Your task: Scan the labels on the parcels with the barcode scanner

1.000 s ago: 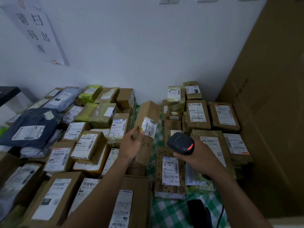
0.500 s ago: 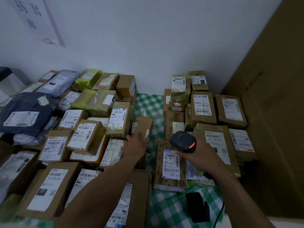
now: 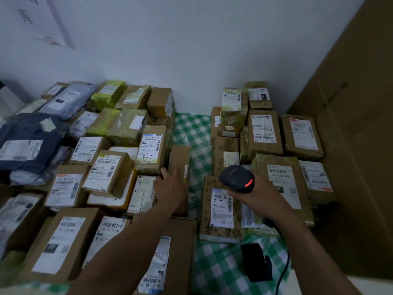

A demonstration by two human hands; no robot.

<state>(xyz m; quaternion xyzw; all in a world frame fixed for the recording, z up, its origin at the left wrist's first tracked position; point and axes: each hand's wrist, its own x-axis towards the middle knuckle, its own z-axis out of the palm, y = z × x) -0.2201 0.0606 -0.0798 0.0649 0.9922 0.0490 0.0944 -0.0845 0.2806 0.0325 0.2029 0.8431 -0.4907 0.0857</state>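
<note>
Your left hand (image 3: 170, 188) grips a box (image 3: 179, 158) at centre frame. Your right hand (image 3: 260, 194) clamps the scanner (image 3: 236, 179) right of centre, over a labelled parcel (image 3: 221, 209).

The left hand (image 3: 170, 189) has set the narrow box (image 3: 179, 159) down.

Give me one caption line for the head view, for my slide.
Right hand grips barcode scanner while left hand holds a narrow brown box among labelled parcels.

The narrow brown cardboard box (image 3: 179, 155) looks matt; glossy plastic film wraps the yellow-green packet (image 3: 108, 94) at eleven o'clock; the black plastic barcode scanner (image 3: 236, 177) is smooth.
</note>
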